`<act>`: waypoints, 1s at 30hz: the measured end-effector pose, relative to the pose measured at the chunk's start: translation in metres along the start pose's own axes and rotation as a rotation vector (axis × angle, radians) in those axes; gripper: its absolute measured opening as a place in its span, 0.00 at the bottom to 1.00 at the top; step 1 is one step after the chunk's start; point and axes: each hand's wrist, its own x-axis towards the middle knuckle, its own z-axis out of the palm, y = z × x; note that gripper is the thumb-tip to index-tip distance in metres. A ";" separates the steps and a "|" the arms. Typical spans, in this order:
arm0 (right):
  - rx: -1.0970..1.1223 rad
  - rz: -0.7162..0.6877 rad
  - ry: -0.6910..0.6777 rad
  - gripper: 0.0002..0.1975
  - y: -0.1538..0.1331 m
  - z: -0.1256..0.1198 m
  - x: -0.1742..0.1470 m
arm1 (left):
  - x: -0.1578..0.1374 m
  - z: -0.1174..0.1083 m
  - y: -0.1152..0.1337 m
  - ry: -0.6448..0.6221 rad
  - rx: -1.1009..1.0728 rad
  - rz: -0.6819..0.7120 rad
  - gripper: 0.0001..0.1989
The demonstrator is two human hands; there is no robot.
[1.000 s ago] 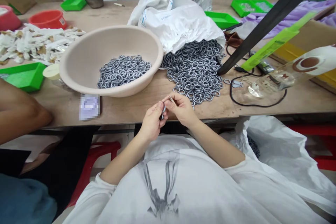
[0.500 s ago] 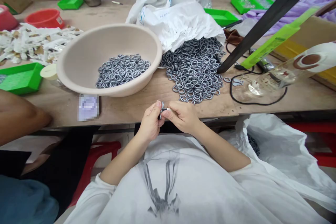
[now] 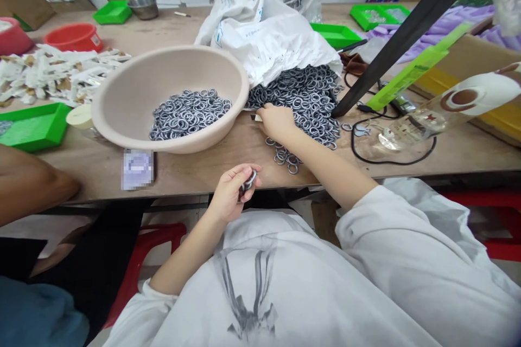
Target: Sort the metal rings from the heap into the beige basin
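Close to the table's front edge, my left hand point(image 3: 234, 192) is closed around a few grey rings point(image 3: 249, 180), one showing between thumb and fingers. My right hand point(image 3: 277, 122) reaches to the left side of a heap of grey rings point(image 3: 313, 105), its fingers bent together. From those fingers a small flat black-and-white piece point(image 3: 255, 117) sticks out to the left; its exact kind cannot be made out. Left of the heap, a large beige basin point(image 3: 122, 87) holds many similar rings point(image 3: 189, 114). The heap spills from the mouth of a white sack point(image 3: 280, 46).
A dark slanted post point(image 3: 378, 54) rises right of the heap, beside a black cable point(image 3: 391, 164) and a clear bottle point(image 3: 423, 119). At left lie a phone-like item point(image 3: 138, 169), a green tray point(image 3: 40, 127) and a co-worker's arm point(image 3: 32, 184).
My right hand has left my left hand and moved up to the heap, carrying the flat piece. My left hand stays near the edge, and a ring now shows in it.
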 end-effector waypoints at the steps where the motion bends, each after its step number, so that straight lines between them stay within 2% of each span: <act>1: -0.019 -0.009 -0.022 0.16 0.000 0.002 0.007 | 0.000 -0.001 0.001 0.014 -0.018 -0.007 0.17; 3: -0.008 0.000 -0.025 0.14 0.004 0.004 0.013 | 0.001 -0.004 0.005 0.046 -0.076 -0.019 0.16; 6: 0.114 0.043 0.051 0.13 0.013 0.004 0.007 | 0.005 -0.007 0.011 0.074 -0.169 -0.068 0.17; 8: 0.289 0.052 0.097 0.12 0.017 0.002 -0.009 | 0.009 -0.007 0.013 0.084 -0.193 -0.086 0.19; 12: 0.703 -0.025 0.127 0.16 0.005 0.007 -0.054 | 0.018 -0.002 0.011 0.118 -0.114 -0.014 0.20; 14: 0.599 -0.053 0.140 0.11 -0.005 0.013 -0.074 | 0.022 0.000 0.009 0.151 -0.076 0.041 0.20; 17: 0.391 -0.067 0.047 0.08 -0.010 0.021 -0.088 | 0.024 -0.003 0.009 0.219 -0.080 0.117 0.20; 19: 0.417 -0.049 0.042 0.08 -0.009 0.021 -0.091 | 0.022 -0.006 0.010 0.258 -0.087 0.145 0.20; 21: 0.604 -0.039 0.120 0.08 -0.008 0.019 -0.093 | 0.020 -0.008 0.010 0.271 -0.063 0.148 0.20; 25: 1.105 -0.159 0.218 0.11 -0.018 0.017 -0.105 | 0.013 -0.002 0.004 0.128 0.041 0.051 0.24; 27: 1.195 -0.208 0.250 0.13 -0.027 0.020 -0.112 | 0.011 0.003 0.001 0.050 0.053 -0.007 0.26; 30: 1.218 -0.195 0.308 0.16 -0.034 0.026 -0.120 | 0.009 0.006 0.000 0.022 0.035 -0.029 0.26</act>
